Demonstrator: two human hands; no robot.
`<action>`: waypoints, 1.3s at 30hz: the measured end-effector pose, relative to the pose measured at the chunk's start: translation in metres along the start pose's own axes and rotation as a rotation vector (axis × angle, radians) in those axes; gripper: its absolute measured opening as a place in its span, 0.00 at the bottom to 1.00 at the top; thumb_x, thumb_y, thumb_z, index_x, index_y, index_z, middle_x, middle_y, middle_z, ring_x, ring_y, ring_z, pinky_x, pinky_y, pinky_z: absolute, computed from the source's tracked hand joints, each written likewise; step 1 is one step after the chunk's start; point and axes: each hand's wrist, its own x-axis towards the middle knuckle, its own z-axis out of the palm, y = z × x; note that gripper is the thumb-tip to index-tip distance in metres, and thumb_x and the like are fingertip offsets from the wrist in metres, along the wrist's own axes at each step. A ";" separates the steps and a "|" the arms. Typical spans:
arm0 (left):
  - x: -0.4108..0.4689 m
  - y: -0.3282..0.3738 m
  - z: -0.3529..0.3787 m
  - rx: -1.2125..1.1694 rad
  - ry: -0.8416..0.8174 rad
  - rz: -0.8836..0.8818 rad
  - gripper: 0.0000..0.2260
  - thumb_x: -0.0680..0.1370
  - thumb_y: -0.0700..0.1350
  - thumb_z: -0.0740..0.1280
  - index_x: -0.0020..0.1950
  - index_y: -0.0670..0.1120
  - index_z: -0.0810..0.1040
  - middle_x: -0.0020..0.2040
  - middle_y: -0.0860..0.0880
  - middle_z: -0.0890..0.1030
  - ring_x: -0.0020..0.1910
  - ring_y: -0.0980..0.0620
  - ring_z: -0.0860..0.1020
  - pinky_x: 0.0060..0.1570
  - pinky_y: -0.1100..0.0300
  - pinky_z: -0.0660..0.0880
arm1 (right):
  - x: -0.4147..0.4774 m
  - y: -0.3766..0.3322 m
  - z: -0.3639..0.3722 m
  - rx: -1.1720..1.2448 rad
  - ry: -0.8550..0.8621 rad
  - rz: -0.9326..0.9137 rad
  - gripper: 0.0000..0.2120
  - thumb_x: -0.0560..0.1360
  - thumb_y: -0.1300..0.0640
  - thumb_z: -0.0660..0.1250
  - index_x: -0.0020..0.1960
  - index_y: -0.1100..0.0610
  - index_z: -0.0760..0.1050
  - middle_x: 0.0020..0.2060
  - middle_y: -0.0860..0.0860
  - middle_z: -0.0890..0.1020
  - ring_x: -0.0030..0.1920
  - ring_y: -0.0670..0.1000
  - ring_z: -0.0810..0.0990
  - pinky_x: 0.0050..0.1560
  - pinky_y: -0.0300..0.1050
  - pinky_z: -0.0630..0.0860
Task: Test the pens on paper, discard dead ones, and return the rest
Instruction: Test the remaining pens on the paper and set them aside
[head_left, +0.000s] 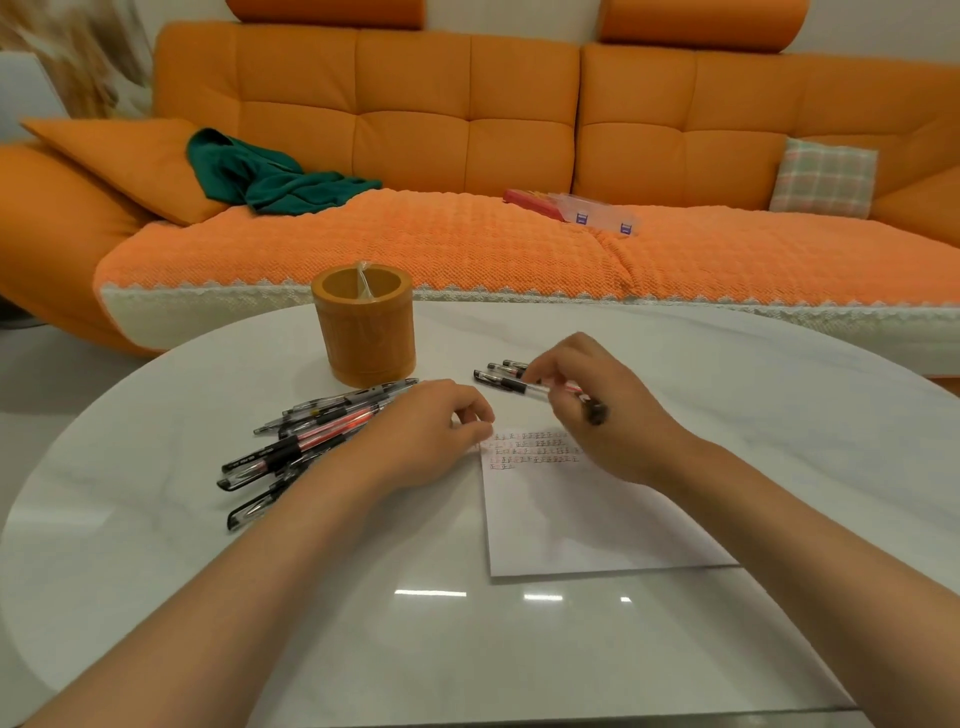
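table (727, 395): big white glossy round top, everything for the job sits on the far half of it

paper (582, 525): white sheet right of centre, a few rows of little red and black test marks across its top edge, rest blank

pen cup (366, 327): orange holder at 12 o'clock from the left hand, looks basically empty apart from something pale poking up inside, can't tell what

main pen pile (311, 441): loose fan of black and red pens at 9 o'clock from the left hand, just below the cup. Guessing untested ones, but can't be sure

small pen group (501, 370): two or three pens at 12 o'clock from the paper, partly hidden by the right hand

left hand (441, 431): curled loosely, fingertips pressed on the paper's top left corner, pinning it

right hand (597, 400): pinching a pen (524, 387) that lies nearly flat over the small group, tip not on the paper

step in hand: looks like between tests, either dropping this pen in the small group or lifting it off

next move: if untested, tip to the blank space under the marks, scribble, then sort it
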 end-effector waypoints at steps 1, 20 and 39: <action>0.000 -0.001 -0.004 0.027 0.019 0.000 0.06 0.80 0.51 0.67 0.56 0.57 0.80 0.49 0.59 0.77 0.47 0.59 0.75 0.46 0.62 0.74 | 0.002 -0.002 0.001 -0.050 -0.019 -0.021 0.14 0.79 0.62 0.60 0.57 0.46 0.75 0.51 0.43 0.75 0.50 0.45 0.75 0.48 0.44 0.74; -0.040 -0.027 -0.047 0.439 0.041 -0.148 0.02 0.79 0.52 0.66 0.50 0.58 0.78 0.42 0.59 0.75 0.44 0.56 0.74 0.38 0.59 0.71 | 0.017 -0.035 0.024 -0.436 -0.098 0.396 0.24 0.71 0.35 0.60 0.29 0.53 0.64 0.24 0.49 0.66 0.28 0.52 0.67 0.31 0.43 0.60; -0.035 -0.019 -0.030 0.396 0.021 -0.120 0.06 0.78 0.52 0.66 0.54 0.59 0.78 0.43 0.59 0.77 0.46 0.56 0.74 0.38 0.59 0.69 | 0.032 -0.005 0.042 -0.273 -0.091 0.186 0.18 0.77 0.68 0.62 0.63 0.52 0.77 0.56 0.51 0.76 0.55 0.54 0.75 0.52 0.47 0.72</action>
